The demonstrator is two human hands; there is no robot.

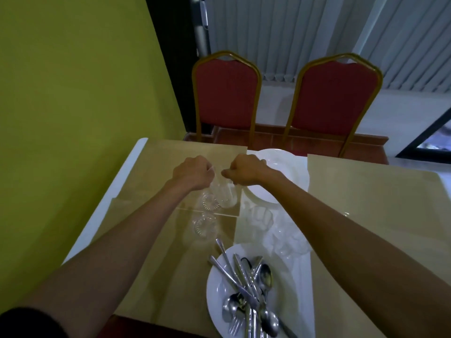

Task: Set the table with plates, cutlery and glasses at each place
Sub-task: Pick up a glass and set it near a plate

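Note:
My left hand (192,172) and my right hand (244,170) are stretched out side by side over the far left beige placemat (158,167). Each hand curls its fingers round the top of a clear glass. The left glass (209,202) shows its ribbed base towards me, and the right glass (228,192) touches it. A third glass (203,226) stands just nearer. Several more glasses (263,217) cluster to the right, under my right forearm. A stack of white plates (290,167) sits behind my right hand. A near white plate (217,286) carries a pile of cutlery (251,289).
Another beige placemat (366,191) covers the table's right side. Two red chairs with gold frames, one on the left (225,93) and one on the right (334,98), stand at the far edge. A green wall (73,93) runs close along the table's left edge.

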